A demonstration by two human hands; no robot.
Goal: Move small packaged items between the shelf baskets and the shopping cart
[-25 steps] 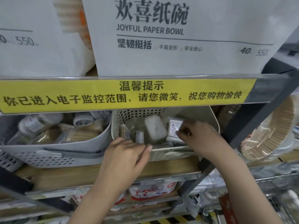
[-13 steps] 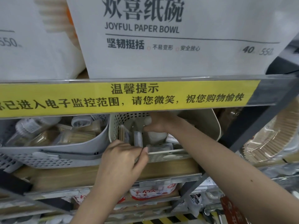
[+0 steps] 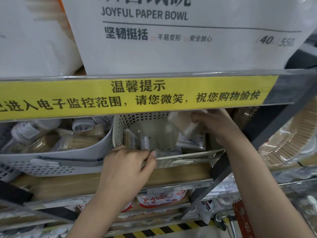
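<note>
progress: mid-task, items being picked from the cream basket (image 3: 120, 133); cart not identifiable in view
right hand (image 3: 214, 127): at 1 o'clock over the basket, fingers curled round a cotton swab tub (image 3: 181, 124), lifted clear of the basket floor
left hand (image 3: 127, 162): at 7 o'clock, gripping the basket's front rim
left to do: carry tub to cart, judged
change: right hand was deep in the basket 0.5 s ago, now raised with the tub; left hand unchanged

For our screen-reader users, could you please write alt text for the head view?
A right hand lifts a cotton swab tub from a cream basket on a shop shelf, while the left hand grips its rim.
</note>
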